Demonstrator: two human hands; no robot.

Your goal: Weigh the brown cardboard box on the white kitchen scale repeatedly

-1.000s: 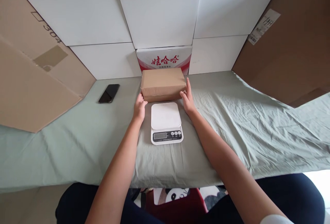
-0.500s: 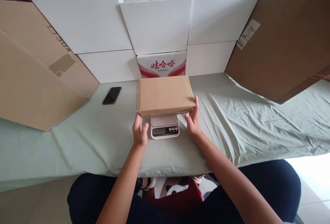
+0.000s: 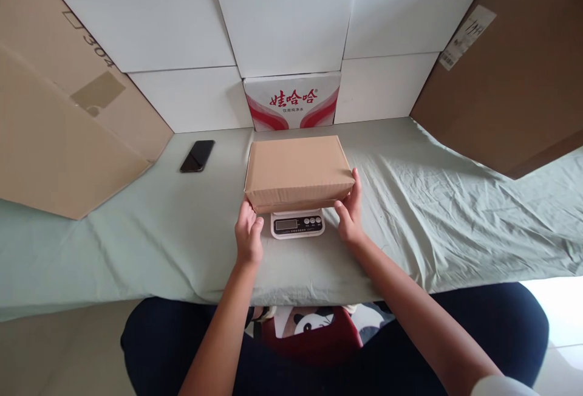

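Observation:
A closed brown cardboard box (image 3: 298,171) lies flat on top of a small white digital scale (image 3: 297,224), hiding all of the scale but its front strip with display and buttons. My left hand (image 3: 248,237) touches the box's near left corner with its fingertips. My right hand (image 3: 349,214) presses against the near right corner, fingers along the box's side. Both hands grip the box from its two sides.
The table is covered with a pale green cloth (image 3: 437,201). A black phone (image 3: 197,156) lies at the back left. White panels and a red-printed white carton (image 3: 292,100) stand behind; large brown cardboard sheets (image 3: 54,122) lean on both sides.
The box was lifted from the table behind the scale, brought toward me and lowered onto the scale's platform; both hands stayed on its sides.

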